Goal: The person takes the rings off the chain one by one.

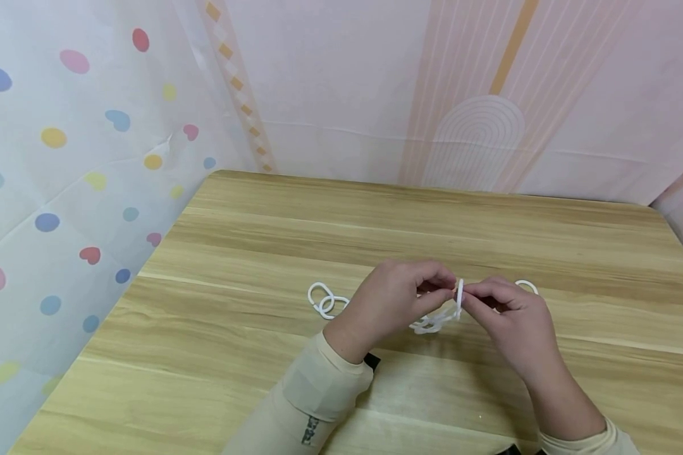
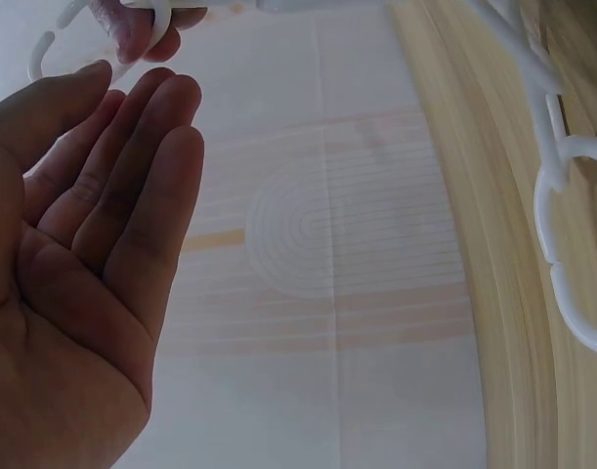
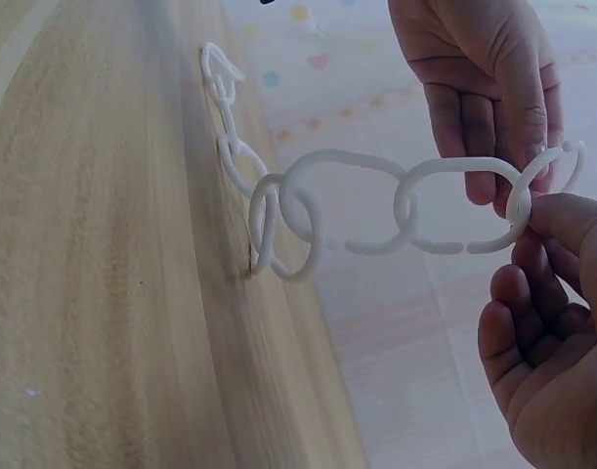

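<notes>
I see my left hand (image 1: 395, 297) and right hand (image 1: 509, 316) pinching one white ring (image 1: 460, 297) at the centre of the frame, above the surface (image 1: 432, 221). Several links of the chain (image 3: 357, 210) are already joined; one loose ring (image 1: 527, 286) probably remains, half hidden.

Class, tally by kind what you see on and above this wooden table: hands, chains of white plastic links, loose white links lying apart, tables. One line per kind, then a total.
Hands: 2, left hand and right hand
White link chain: 1
Loose white link: 1
Wooden table: 1
Total: 5
</notes>
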`<action>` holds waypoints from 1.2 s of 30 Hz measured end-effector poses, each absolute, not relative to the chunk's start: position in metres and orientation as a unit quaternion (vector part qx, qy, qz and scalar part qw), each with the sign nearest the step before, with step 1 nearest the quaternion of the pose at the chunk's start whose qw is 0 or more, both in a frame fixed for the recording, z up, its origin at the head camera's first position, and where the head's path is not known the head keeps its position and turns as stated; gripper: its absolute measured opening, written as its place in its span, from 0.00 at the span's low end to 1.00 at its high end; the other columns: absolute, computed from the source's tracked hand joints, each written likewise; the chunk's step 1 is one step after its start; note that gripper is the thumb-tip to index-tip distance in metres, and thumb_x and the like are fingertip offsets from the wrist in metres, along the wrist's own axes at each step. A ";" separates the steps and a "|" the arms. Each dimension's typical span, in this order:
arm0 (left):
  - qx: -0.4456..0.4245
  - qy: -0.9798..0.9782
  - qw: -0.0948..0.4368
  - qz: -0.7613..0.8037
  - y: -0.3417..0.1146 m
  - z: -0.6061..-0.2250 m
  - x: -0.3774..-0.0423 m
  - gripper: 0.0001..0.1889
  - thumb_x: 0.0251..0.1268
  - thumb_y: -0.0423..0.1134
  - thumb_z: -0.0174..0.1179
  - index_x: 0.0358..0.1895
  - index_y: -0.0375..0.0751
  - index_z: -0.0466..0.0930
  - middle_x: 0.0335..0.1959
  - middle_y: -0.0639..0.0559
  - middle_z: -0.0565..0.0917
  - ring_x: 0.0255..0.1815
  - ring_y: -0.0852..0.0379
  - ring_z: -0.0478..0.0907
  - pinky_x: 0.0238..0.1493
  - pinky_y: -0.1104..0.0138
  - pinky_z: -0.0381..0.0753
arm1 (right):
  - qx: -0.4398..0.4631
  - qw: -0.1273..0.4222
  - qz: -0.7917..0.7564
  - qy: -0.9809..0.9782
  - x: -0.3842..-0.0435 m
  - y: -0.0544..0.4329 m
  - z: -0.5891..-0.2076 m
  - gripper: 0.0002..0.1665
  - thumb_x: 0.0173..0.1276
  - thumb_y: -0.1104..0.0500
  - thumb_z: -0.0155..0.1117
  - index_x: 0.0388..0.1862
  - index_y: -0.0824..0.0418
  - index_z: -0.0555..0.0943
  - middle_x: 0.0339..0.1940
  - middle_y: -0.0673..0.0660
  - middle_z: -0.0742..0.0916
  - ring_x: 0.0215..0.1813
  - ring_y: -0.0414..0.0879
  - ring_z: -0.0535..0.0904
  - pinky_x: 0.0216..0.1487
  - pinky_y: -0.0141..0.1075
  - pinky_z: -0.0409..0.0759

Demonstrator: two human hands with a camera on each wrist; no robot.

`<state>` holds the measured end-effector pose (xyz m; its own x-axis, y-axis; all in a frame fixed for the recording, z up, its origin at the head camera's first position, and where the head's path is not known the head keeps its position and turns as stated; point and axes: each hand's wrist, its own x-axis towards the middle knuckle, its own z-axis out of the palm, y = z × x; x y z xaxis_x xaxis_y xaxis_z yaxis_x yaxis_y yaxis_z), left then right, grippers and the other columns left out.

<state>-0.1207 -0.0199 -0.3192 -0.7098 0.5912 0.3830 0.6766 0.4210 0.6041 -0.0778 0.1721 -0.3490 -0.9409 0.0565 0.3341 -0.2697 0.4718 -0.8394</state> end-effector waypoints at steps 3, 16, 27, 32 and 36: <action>-0.376 -0.843 0.047 -0.382 -0.020 -0.319 -0.121 0.05 0.68 0.38 0.67 0.43 0.43 0.87 0.38 0.56 0.89 0.36 0.68 0.83 0.39 0.80 0.77 | 0.056 0.165 0.510 -0.843 -0.078 0.173 -0.349 0.03 0.62 0.66 0.74 0.35 0.60 0.90 0.29 0.41 0.87 0.32 0.36 0.77 0.34 0.25 0.74; -0.387 -0.848 0.042 -0.359 -0.021 -0.321 -0.122 0.03 0.66 0.34 0.65 0.38 0.45 0.87 0.34 0.59 0.87 0.36 0.68 0.82 0.40 0.79 0.77 | 0.014 0.173 0.522 -0.835 -0.080 0.175 -0.345 0.02 0.62 0.64 0.76 0.33 0.62 0.89 0.29 0.39 0.87 0.32 0.35 0.81 0.33 0.24 0.77; -0.395 -0.852 -0.005 -0.343 -0.020 -0.322 -0.123 0.04 0.65 0.34 0.66 0.41 0.44 0.87 0.37 0.57 0.89 0.39 0.67 0.85 0.43 0.79 0.77 | 0.003 0.191 0.551 -0.812 -0.079 0.174 -0.345 0.03 0.61 0.67 0.75 0.33 0.66 0.88 0.29 0.40 0.87 0.32 0.34 0.82 0.36 0.23 0.78; -0.391 -0.859 -0.006 -0.331 -0.019 -0.322 -0.122 0.04 0.66 0.36 0.67 0.41 0.44 0.86 0.36 0.57 0.88 0.39 0.67 0.84 0.43 0.79 0.76 | 0.012 0.202 0.580 -0.789 -0.079 0.172 -0.344 0.03 0.61 0.71 0.73 0.33 0.70 0.87 0.29 0.43 0.88 0.32 0.35 0.83 0.36 0.23 0.80; -0.394 -0.858 0.011 -0.330 -0.020 -0.323 -0.122 0.03 0.67 0.36 0.66 0.41 0.43 0.87 0.34 0.57 0.88 0.35 0.67 0.82 0.40 0.78 0.76 | 0.022 0.210 0.610 -0.764 -0.079 0.172 -0.344 0.03 0.60 0.73 0.72 0.33 0.72 0.86 0.29 0.48 0.88 0.31 0.37 0.82 0.34 0.24 0.79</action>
<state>-0.1217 -0.0201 -0.3226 -0.6896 0.6685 0.2784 0.6825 0.4714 0.5585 -0.0786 0.1715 -0.3444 -0.9110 0.2215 0.3479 -0.2899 0.2560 -0.9222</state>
